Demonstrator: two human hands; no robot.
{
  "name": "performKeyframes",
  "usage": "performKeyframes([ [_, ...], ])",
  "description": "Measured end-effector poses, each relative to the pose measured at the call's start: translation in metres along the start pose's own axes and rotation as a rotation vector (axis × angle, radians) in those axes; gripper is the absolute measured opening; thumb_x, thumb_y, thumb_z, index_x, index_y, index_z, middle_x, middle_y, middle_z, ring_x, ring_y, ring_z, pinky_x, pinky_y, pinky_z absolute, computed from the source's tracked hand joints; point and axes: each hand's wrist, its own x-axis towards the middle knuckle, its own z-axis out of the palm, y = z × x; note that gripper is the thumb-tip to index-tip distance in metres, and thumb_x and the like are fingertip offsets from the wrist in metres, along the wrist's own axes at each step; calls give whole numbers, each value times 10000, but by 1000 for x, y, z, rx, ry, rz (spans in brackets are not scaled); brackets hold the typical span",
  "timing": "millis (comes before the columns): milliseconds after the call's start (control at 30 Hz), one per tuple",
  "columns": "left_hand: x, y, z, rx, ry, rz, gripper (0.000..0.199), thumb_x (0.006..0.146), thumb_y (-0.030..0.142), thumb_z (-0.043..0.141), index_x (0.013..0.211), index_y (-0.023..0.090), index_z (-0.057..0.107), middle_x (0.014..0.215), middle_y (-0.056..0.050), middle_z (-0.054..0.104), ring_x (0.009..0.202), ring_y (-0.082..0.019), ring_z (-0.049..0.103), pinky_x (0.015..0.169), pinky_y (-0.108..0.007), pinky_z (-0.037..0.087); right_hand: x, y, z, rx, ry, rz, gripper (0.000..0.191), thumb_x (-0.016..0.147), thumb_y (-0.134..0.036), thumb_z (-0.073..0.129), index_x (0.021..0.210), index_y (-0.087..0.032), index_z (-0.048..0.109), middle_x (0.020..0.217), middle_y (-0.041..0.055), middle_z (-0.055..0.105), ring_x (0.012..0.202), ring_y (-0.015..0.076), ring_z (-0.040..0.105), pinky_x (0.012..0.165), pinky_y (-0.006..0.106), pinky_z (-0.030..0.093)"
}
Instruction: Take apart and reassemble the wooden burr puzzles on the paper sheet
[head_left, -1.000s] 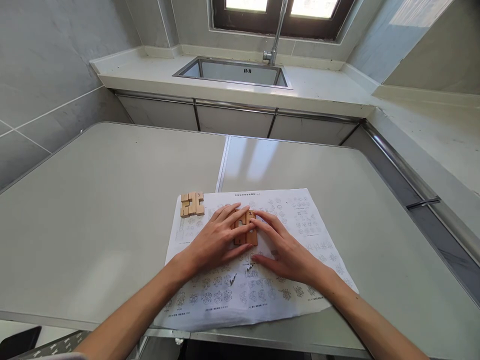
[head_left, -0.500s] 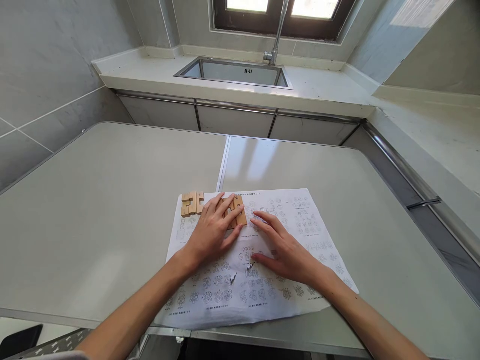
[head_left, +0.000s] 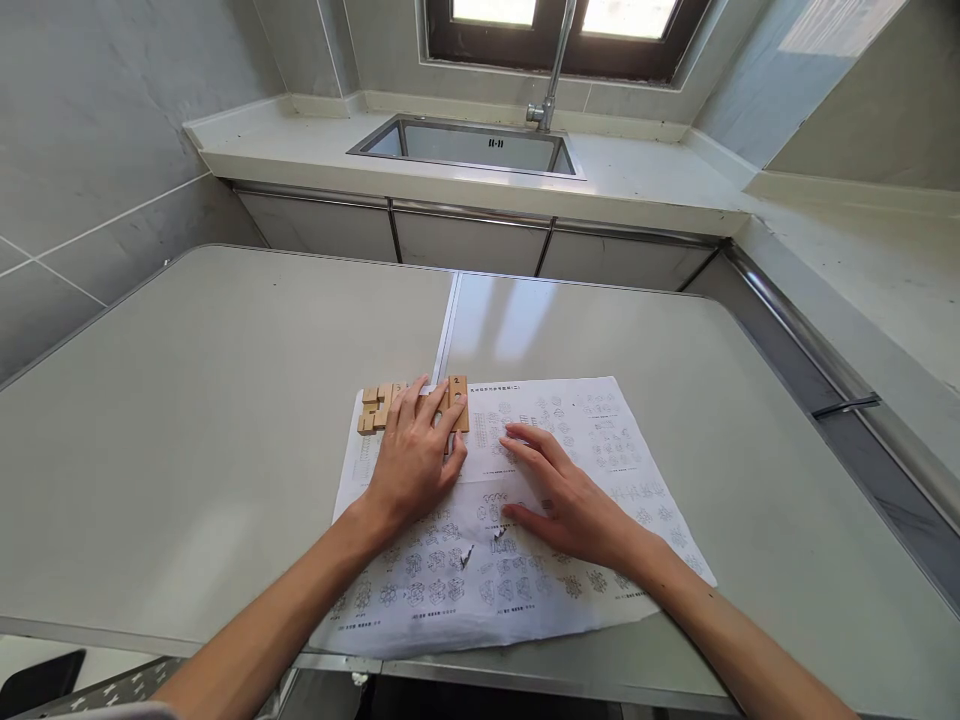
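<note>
My left hand (head_left: 412, 452) lies over a row of notched wooden puzzle pieces (head_left: 368, 423), its fingers stretched out on top of them and covering the middle ones. A flat wooden piece marked "2" (head_left: 457, 388) shows past the fingertips at the right end of the row. My right hand (head_left: 564, 498) rests a little to the right with fingers apart and nothing in it. Under both hands is a white paper sheet (head_left: 555, 615) printed with small line diagrams; it has two small tears near its middle.
The sheet lies on a pale folding table (head_left: 225, 400) with a centre seam (head_left: 448, 325). Beyond stands a counter (head_left: 300, 150) with a steel sink (head_left: 480, 150) and a faucet (head_left: 551, 90). A dark flat object (head_left: 41, 685) shows at lower left.
My left hand has slid left, and the wooden pieces under it have shifted left, closer to the pieces at the left end. My right hand has stayed in place.
</note>
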Motion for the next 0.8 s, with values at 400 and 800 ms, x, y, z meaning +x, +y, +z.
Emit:
performKeyframes([
  [400,1,0,0,-47,39,-22,523,968,154,541,1481,247,577,1557,-135,570,1527,-434,389,1211,-706,356,0,0,0,6,-2,-1,717,1038,-333,617,1652,-359,247,1669,133,333,1538,335,414,1112,556,584],
  [800,0,9,-12,-315,10,331,350,987,81,539,1272,246,655,1293,-67,745,1279,-249,650,1100,-464,541,0,3,3,-24,7,-36,683,1027,-310,619,1628,-347,297,1637,136,377,1510,334,456,1176,585,516],
])
